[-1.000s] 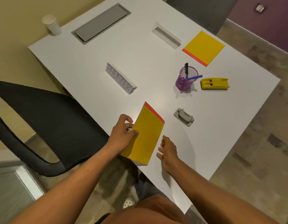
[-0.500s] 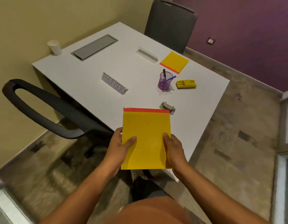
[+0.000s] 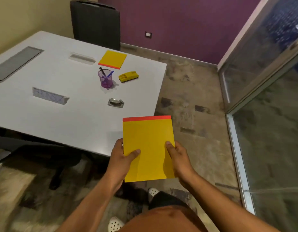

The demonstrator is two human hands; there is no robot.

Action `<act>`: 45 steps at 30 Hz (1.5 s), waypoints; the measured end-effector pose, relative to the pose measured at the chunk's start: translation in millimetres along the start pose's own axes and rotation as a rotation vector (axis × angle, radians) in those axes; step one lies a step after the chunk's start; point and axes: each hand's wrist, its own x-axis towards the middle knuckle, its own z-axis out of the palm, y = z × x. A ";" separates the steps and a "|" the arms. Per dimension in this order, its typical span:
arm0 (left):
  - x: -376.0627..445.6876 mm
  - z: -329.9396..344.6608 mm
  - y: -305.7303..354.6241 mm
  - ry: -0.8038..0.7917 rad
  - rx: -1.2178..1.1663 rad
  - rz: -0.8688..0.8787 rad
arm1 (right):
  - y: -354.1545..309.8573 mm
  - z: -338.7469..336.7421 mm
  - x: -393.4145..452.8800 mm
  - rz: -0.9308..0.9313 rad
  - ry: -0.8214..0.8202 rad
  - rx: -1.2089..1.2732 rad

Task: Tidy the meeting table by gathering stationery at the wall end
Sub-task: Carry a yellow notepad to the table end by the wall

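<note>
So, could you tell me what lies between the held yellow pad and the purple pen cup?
In the head view, only the grey hole punch lies between the held pad and pen cup.

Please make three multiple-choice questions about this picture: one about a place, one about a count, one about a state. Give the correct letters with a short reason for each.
1. Where is the stapler?
A. inside the purple cup
B. on the table, nearer the person than the purple pen cup
C. on the floor

2. How many yellow notepads are visible?
A. one
B. two
C. four

3. How is the near yellow notepad held?
A. by both hands
B. by one hand only
C. it lies on the table

Answers: B, it lies flat on the white table; B, one held, another notepad at the far edge; A, the left hand and right hand grip its sides.
</note>
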 end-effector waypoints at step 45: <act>566.8 520.2 244.6 -0.280 0.168 0.023 | -216.2 -428.4 585.0 0.081 0.291 0.098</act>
